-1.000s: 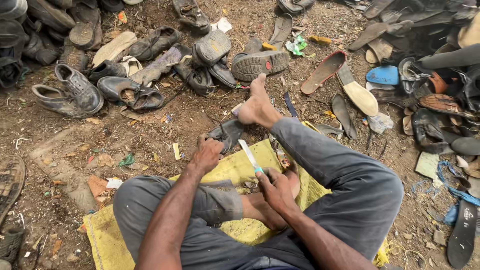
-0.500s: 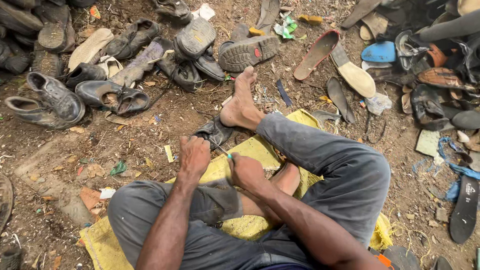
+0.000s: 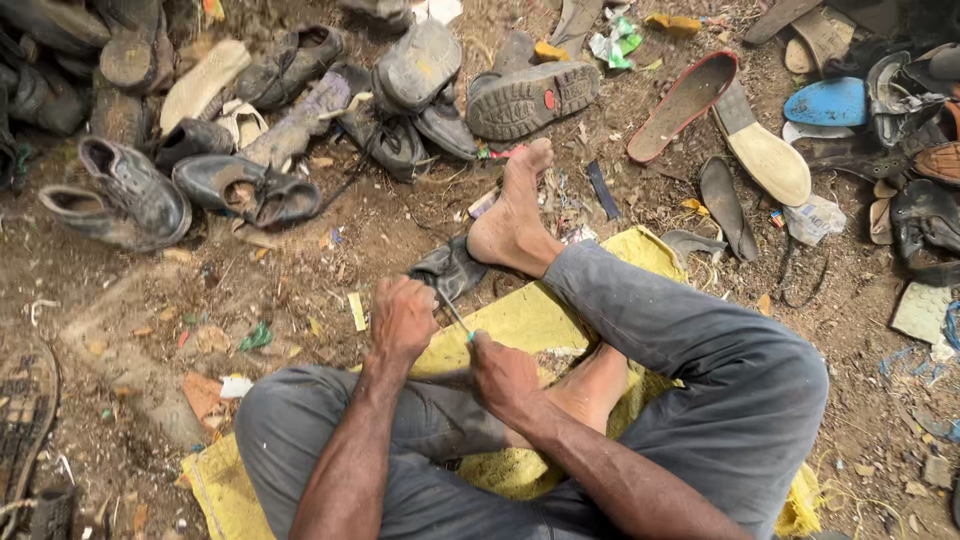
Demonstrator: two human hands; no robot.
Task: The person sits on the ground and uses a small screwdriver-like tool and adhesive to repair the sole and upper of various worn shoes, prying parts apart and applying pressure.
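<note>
Right hand [image 3: 505,372] clenched on thin green-handled blade [image 3: 458,320]; left hand [image 3: 402,318] gripping flat dark leather shoe piece [image 3: 448,268] pinned under bare heel [image 3: 505,235]; best cutting slowly, edge angled clear of fingers.

Bare dirt [image 3: 150,330] lies open leftward; piled shoes [image 3: 300,110] block ahead.

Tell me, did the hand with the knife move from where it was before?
Yes. The right hand with the knife moved left along the yellow mat, closer to the left hand and away from the bent knee.
</note>
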